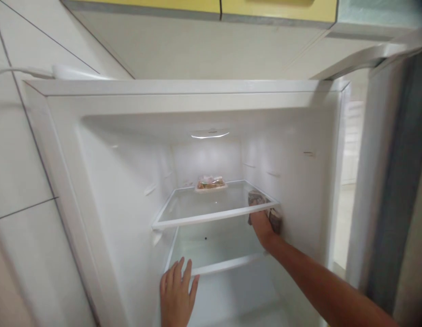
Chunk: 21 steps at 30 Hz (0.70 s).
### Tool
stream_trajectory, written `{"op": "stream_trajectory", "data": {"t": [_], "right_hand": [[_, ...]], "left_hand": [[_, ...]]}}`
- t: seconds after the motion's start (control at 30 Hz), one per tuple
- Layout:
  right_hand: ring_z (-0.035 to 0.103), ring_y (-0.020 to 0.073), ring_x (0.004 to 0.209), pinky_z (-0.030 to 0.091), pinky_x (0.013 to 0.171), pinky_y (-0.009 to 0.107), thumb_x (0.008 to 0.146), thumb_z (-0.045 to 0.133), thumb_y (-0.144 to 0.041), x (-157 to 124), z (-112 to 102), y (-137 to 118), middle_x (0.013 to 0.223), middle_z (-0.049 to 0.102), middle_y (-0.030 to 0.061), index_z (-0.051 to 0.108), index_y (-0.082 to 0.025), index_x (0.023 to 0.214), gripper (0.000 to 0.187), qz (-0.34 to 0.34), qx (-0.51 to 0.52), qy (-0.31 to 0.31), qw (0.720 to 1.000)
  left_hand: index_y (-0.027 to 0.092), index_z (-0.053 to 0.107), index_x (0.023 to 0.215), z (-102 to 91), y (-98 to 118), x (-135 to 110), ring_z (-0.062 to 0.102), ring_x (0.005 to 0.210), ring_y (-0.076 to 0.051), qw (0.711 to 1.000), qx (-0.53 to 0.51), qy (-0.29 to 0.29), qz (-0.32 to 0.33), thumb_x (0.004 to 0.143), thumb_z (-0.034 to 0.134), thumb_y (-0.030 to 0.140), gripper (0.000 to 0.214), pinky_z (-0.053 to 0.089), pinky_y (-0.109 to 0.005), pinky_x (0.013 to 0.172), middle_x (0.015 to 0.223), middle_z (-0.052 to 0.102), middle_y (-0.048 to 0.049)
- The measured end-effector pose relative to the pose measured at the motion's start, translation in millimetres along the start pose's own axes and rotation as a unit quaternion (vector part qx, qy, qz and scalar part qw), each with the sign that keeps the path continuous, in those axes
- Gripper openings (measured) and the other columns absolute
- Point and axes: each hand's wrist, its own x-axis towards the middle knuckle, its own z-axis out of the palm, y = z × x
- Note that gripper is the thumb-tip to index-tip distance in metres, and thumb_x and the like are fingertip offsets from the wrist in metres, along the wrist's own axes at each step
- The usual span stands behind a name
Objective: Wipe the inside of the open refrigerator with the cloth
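My right hand [261, 222] reaches inside the refrigerator [204, 102], below the upper glass shelf [197, 204]. It grips a crumpled brown-grey cloth [275, 220], which lies near the right inner wall. Part of the cloth shows through the glass, and most of my right fingers are hidden by the hand and cloth. My left hand [177, 290] is at the left front corner of the lower glass shelf [211, 245], fingers stretched and a little apart, holding nothing. Its fingertips are at the shelf's white front edge; whether they press on it I cannot tell.
A plastic-wrapped tray of food [211, 184] sits at the back of the upper shelf. The refrigerator door [384, 181] stands open on the right. Yellow cabinets [146, 7] hang overhead, and a tiled wall [23, 154] rises at left. A small dark speck lies on the lower shelf.
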Motion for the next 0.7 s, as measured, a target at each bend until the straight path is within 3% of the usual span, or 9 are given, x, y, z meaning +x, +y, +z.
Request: {"op": "stream_trajectory", "data": {"t": [0.2,0.4,0.53,0.7], "right_hand": [[0.051,0.0282,0.135,0.022,0.125,0.051,0.073,0.044,0.007,-54.7,-68.1,-3.2,0.132,0.067,0.0206,0.072,-0.008,0.12,0.057,-0.059,-0.076,-0.053,0.994],[0.053,0.0325,0.134,0.019,0.125,0.059,0.078,0.049,-0.001,-92.0,-116.8,-0.3,0.126,0.07,0.0185,0.075,-0.014,0.116,0.047,-0.079,-0.131,-0.079,0.985],[0.049,0.0332,0.138,0.018,0.125,0.058,0.08,0.051,-0.005,-96.6,-120.0,2.2,0.136,0.065,0.0176,0.074,-0.015,0.117,0.045,-0.079,-0.159,-0.066,0.982],[0.048,0.0314,0.139,0.022,0.124,0.059,0.077,0.049,0.003,-59.2,-85.3,-3.8,0.135,0.065,0.0205,0.073,-0.01,0.117,0.049,-0.043,-0.1,-0.067,0.992]], "left_hand": [[0.02,0.068,0.124,-16.8,2.7,7.5,0.061,0.117,-0.029,1.0,0.002,-0.03,-0.003,0.094,0.055,0.038,0.037,0.043,-0.045,0.1,0.125,0.072,-0.0118],[0.019,0.067,0.125,-20.8,1.3,8.2,0.062,0.117,-0.029,0.999,0.005,-0.036,0.007,0.095,0.054,0.035,0.037,0.043,-0.045,0.101,0.127,0.071,-0.0121],[0.02,0.068,0.125,-15.3,-1.3,6.2,0.062,0.116,-0.029,1.0,0.009,-0.016,0.012,0.094,0.055,0.033,0.036,0.043,-0.045,0.101,0.125,0.071,-0.0115],[0.02,0.068,0.123,-7.7,-2.7,2.8,0.062,0.115,-0.028,1.0,0.005,0.016,0.023,0.092,0.057,0.032,0.035,0.042,-0.044,0.1,0.125,0.072,-0.0107]]}}
